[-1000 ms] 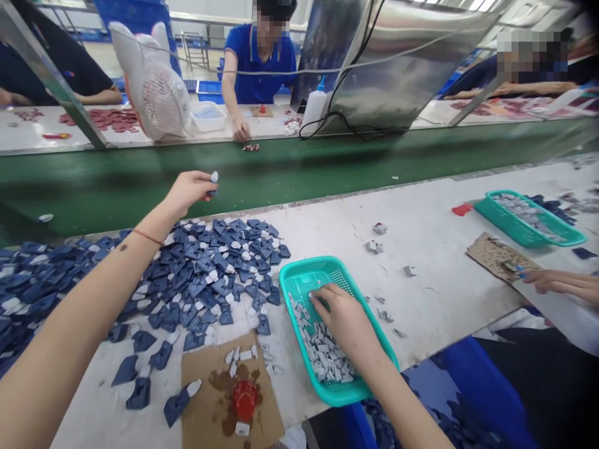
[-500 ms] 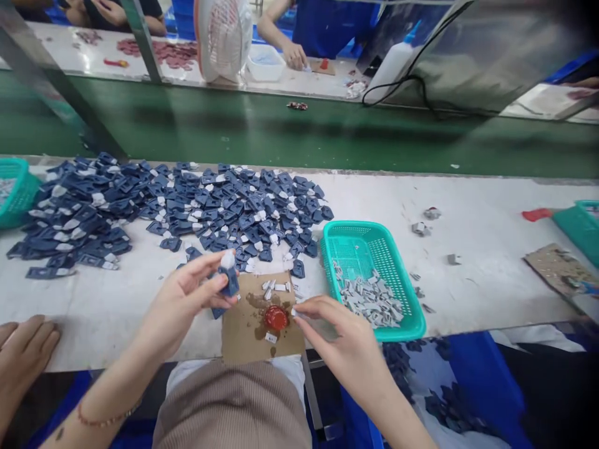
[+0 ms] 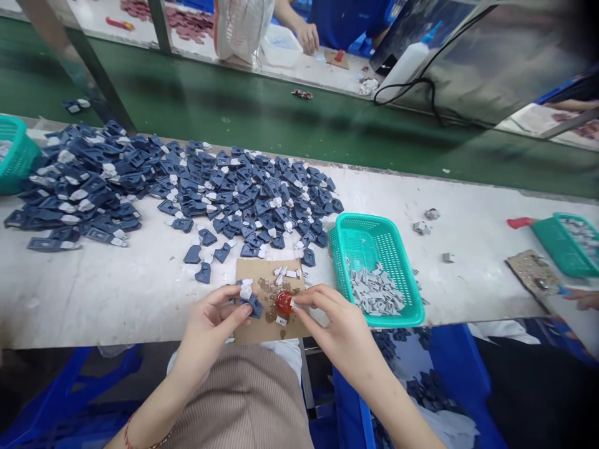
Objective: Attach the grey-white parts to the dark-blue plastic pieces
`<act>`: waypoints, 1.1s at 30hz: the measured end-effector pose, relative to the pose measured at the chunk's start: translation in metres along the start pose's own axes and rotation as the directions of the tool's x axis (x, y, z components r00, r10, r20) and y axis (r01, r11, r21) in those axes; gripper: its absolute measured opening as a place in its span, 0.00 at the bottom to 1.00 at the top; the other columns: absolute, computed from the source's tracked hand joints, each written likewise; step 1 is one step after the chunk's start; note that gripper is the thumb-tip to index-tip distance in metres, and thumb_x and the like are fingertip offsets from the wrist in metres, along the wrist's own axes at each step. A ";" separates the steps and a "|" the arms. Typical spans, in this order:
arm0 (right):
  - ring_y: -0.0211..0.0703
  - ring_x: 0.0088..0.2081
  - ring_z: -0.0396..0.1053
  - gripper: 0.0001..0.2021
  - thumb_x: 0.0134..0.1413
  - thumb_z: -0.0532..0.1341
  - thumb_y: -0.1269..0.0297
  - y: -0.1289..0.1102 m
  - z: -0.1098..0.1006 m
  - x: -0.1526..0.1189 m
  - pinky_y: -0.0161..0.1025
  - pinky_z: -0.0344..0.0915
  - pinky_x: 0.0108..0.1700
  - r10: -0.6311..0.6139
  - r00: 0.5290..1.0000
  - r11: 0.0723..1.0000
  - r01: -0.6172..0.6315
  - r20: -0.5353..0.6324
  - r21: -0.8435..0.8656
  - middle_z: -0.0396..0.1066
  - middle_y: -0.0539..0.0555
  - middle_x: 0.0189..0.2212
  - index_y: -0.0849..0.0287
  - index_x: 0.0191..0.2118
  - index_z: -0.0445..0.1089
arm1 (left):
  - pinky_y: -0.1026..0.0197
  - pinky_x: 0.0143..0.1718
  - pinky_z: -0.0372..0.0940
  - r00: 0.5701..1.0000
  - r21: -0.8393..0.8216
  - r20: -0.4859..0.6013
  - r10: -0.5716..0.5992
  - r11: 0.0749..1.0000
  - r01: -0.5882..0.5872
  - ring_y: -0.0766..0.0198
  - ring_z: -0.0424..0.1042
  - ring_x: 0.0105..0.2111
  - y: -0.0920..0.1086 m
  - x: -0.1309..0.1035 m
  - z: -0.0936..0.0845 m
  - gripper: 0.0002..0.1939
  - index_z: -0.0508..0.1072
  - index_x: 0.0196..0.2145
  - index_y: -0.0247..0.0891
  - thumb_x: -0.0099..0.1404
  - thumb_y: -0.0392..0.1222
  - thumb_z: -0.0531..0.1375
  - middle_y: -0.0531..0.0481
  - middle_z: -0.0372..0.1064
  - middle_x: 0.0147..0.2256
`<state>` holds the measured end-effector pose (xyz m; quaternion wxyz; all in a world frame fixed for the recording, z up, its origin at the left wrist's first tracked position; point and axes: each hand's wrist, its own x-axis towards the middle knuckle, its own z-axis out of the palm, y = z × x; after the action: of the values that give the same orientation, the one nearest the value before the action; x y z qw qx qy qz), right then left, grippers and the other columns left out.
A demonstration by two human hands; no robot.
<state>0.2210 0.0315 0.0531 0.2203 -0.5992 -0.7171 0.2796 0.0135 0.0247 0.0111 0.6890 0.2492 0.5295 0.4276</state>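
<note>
My left hand point(image 3: 218, 321) is closed on a dark blue plastic part point(image 3: 253, 306) with a white piece at its top, held above the left side of a cardboard sheet point(image 3: 248, 268). Thumb and forefinger of my right hand point(image 3: 334, 318) pinch a small light-grey plastic piece point(image 3: 293, 303), at the right edge of a round red cap point(image 3: 282, 302). Whether the piece touches the cap I cannot tell. Wet brown stains surround the cap on the cardboard. One small grey piece point(image 3: 281, 321) lies just below it, and several others point(image 3: 292, 273) lie above.
A large heap of blue parts point(image 3: 262, 199) with white pieces spreads behind my hands. To the right stands a green basket point(image 3: 414, 312) of small grey pieces. Another green basket point(image 3: 19, 162) is at far left. A co-worker's hand point(image 3: 584, 299) shows at far right.
My view has shifted. My left hand has come closer to the cardboard with the blue part. My right fingertips have moved left to the red cap's edge with the grey piece.
</note>
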 end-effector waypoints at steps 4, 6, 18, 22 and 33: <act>0.45 0.35 0.75 0.06 0.53 0.64 0.61 -0.008 -0.012 0.003 0.41 0.73 0.38 0.204 0.979 0.935 -0.197 0.008 0.293 0.76 0.55 0.32 0.57 0.31 0.76 | 0.61 0.36 0.73 0.998 0.007 0.064 -0.008 1.000 0.007 0.61 0.77 0.33 0.002 -0.003 0.011 0.13 0.74 0.36 0.39 0.54 0.44 0.68 0.47 0.77 0.39; 0.45 0.35 0.76 0.08 0.49 0.67 0.59 -0.011 -0.016 0.004 0.40 0.74 0.38 0.282 0.957 0.836 -0.276 0.061 0.474 0.78 0.55 0.33 0.57 0.30 0.76 | 0.61 0.34 0.74 0.995 -0.017 0.100 0.010 1.000 -0.008 0.61 0.77 0.32 0.003 -0.006 0.019 0.12 0.74 0.35 0.40 0.54 0.44 0.68 0.48 0.78 0.39; 0.43 0.39 0.76 0.04 0.46 0.69 0.64 -0.037 -0.008 0.002 0.38 0.74 0.42 0.269 0.953 0.700 -0.295 0.142 0.650 0.77 0.53 0.35 0.56 0.31 0.78 | 0.59 0.36 0.75 0.985 -0.143 0.147 0.091 0.987 -0.069 0.58 0.79 0.36 0.004 -0.015 0.032 0.07 0.75 0.34 0.42 0.56 0.41 0.67 0.50 0.79 0.36; 0.43 0.39 0.75 0.02 0.48 0.68 0.66 -0.042 -0.006 0.001 0.40 0.72 0.44 0.215 0.973 0.780 -0.223 0.084 0.585 0.76 0.53 0.34 0.55 0.30 0.78 | 0.57 0.40 0.75 0.985 -0.133 0.131 0.109 0.987 -0.091 0.56 0.79 0.37 0.005 -0.016 0.031 0.08 0.75 0.34 0.41 0.56 0.41 0.67 0.49 0.79 0.37; 0.42 0.36 0.75 0.05 0.42 0.71 0.65 -0.043 0.000 0.003 0.39 0.73 0.42 0.272 0.941 0.645 -0.334 0.203 0.687 0.76 0.53 0.32 0.57 0.27 0.76 | 0.64 0.41 0.73 0.981 -0.151 0.120 0.152 0.979 -0.133 0.61 0.79 0.37 0.004 -0.018 0.026 0.07 0.77 0.36 0.40 0.57 0.38 0.67 0.50 0.80 0.35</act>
<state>0.1890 0.0288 0.0820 0.3555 -0.5663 -0.4505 0.5916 0.0352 0.0142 0.0315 0.7059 0.2643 0.4318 0.4954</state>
